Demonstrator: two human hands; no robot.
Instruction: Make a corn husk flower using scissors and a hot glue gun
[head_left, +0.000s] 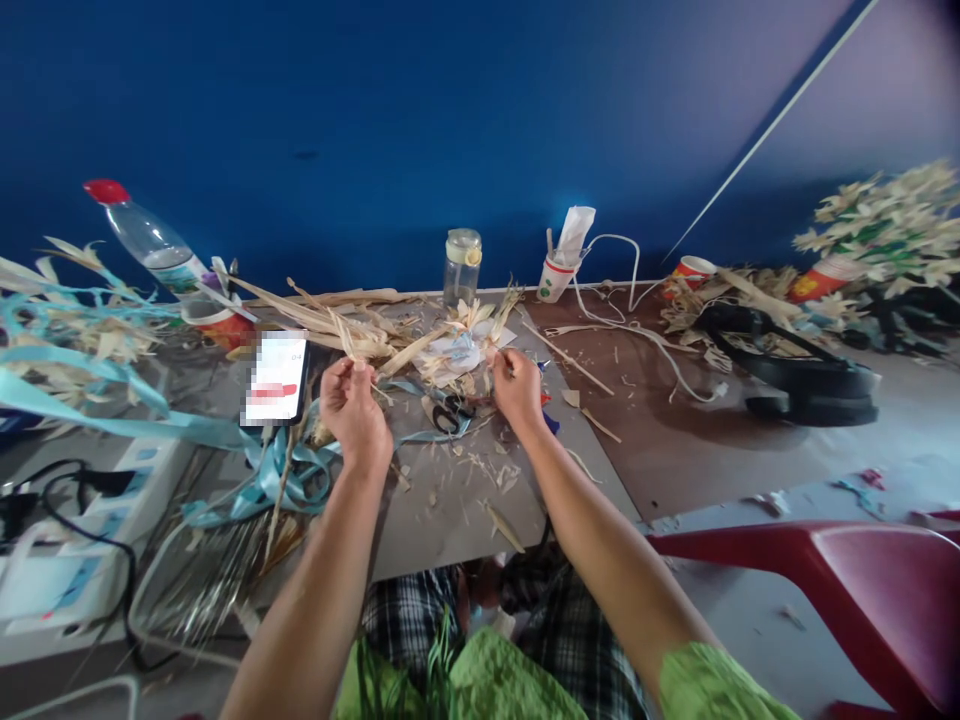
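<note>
My left hand (354, 408) is closed in a pinch on a pale dried husk strip (346, 338) that rises from its fingers toward the pile. My right hand (516, 385) is also pinched shut, on the end of a thin husk strip (501, 325) near a heap of dried husk pieces (420, 340). Black-handled scissors (452, 412) lie on the grey board (450, 510) between the two hands. A white and blue husk flower (463, 348) rests just beyond them.
A phone (276, 378) lies left of my left hand, beside light-blue ribbon (112, 415). A plastic bottle (161, 250), a glass jar (461, 262), paper cups (555, 278) and a white cable (645, 335) stand further back. A black bag (795, 375) and a red chair (847, 580) are right.
</note>
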